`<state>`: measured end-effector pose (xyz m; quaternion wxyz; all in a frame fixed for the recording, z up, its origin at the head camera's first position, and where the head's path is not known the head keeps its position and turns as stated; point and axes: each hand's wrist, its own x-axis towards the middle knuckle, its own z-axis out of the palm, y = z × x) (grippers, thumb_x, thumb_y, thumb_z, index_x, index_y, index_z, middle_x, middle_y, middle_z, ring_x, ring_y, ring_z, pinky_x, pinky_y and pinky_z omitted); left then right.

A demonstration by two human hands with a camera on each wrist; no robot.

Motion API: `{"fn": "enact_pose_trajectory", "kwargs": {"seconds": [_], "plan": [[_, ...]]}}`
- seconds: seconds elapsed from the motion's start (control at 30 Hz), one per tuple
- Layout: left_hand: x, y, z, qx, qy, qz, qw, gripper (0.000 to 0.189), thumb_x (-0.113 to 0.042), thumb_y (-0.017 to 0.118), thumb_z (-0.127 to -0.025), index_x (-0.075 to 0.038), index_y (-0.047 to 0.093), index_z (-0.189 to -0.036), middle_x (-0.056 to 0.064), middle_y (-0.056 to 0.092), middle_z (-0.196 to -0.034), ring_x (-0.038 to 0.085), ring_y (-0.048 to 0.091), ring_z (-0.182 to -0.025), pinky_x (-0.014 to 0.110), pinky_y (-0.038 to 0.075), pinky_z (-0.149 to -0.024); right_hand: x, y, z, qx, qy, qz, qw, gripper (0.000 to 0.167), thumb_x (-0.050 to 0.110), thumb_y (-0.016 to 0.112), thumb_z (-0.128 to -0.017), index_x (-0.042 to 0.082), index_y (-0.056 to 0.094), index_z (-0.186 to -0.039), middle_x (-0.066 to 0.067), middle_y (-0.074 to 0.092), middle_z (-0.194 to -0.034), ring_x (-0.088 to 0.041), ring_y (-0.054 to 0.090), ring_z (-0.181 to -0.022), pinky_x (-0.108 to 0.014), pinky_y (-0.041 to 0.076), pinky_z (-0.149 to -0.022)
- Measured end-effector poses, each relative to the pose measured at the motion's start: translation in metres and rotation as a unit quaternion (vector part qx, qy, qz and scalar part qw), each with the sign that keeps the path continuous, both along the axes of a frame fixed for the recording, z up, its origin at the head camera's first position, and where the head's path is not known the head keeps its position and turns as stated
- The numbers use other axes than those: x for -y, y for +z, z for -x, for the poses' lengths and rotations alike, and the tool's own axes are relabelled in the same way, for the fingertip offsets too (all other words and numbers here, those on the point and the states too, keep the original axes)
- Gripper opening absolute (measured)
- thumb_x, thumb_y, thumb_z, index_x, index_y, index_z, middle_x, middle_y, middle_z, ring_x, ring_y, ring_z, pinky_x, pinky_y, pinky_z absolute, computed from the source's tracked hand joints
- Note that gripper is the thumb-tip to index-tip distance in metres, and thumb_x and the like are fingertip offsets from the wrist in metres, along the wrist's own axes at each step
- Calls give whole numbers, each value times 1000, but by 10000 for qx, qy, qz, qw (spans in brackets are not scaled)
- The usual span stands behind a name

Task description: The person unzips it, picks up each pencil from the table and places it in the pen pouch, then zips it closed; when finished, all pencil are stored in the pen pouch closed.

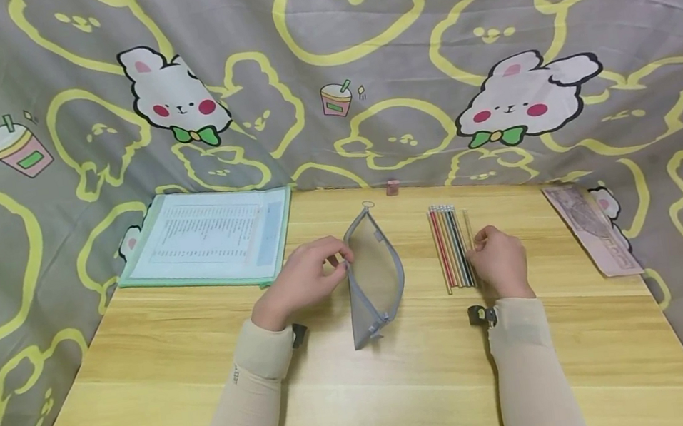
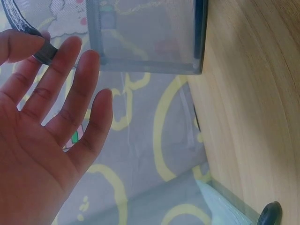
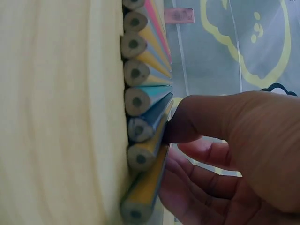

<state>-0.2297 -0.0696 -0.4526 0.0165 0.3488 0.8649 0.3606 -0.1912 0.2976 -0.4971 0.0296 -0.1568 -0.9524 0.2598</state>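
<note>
Fingers of the right hand (image 1: 499, 260) curl about the outermost pencil (image 3: 146, 187), just beside a row of pencils (image 1: 451, 245) whose long axes run front to back; those of the left hand (image 1: 303, 279) pinch the edge of a gaping mesh pouch (image 1: 376, 266). The row lies to the pouch's right, the right hand nearer it. Beneath is a wood-grain bench (image 1: 366, 397), with a green-edged folder (image 1: 205, 238) far left; behind hangs rabbit-printed cloth (image 1: 383, 35).

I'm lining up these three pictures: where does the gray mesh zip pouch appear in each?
Head: the gray mesh zip pouch is near the centre, pinched by the left hand.
Left wrist: top, left of the tabletop.
Right wrist: not in it.
Shared landmark: the yellow-patterned curtain.
</note>
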Motion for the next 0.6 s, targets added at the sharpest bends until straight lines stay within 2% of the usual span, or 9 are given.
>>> {"fn": "enact_pose_trajectory", "kwargs": {"seconds": [0.17,0.27,0.37,0.5,0.6], "plan": [[0,1,0,11,-13,-18,10000,16,-6,65,-95,-16,74,-104,-3,75,-108,16,70,-94,41,62,-88,-4,0,0,247,24,318,9992,37,21,68,-95,-3,65,-123,-23,76,-110,-40,70,-99,-56,53,-92],[0,1,0,2,-22,-20,10000,16,-6,65,-95,-16,74,-104,-3,75,-108,16,70,-94,41,62,-88,-7,2,0,372,37,528,9979,41,24,69,-97,-2,64,-128,-23,75,-115,-38,71,-100,-54,56,-90],[1,1,0,-1,-21,-12,10000,17,-6,65,-95,-17,74,-104,-3,76,-108,15,70,-94,40,62,-88,-9,7,-2,295,21,737,9968,41,24,70,-95,0,65,-129,-22,74,-112,-35,71,-94,-47,56,-82],[1,1,0,4,-15,6,10000,17,-6,65,-95,-16,74,-104,-3,76,-108,16,70,-94,40,62,-88,-6,18,-4,71,99,1079,9941,40,20,68,-93,2,65,-128,-16,74,-103,-25,71,-80,-34,54,-71],[1,1,0,-19,-5,17,10000,17,-6,65,-95,-16,74,-104,-3,76,-109,16,70,-94,40,62,-88,3,33,-6,17,334,1550,9873,43,15,65,-91,0,62,-131,-14,72,-100,-19,71,-73,-33,59,-69]]}}
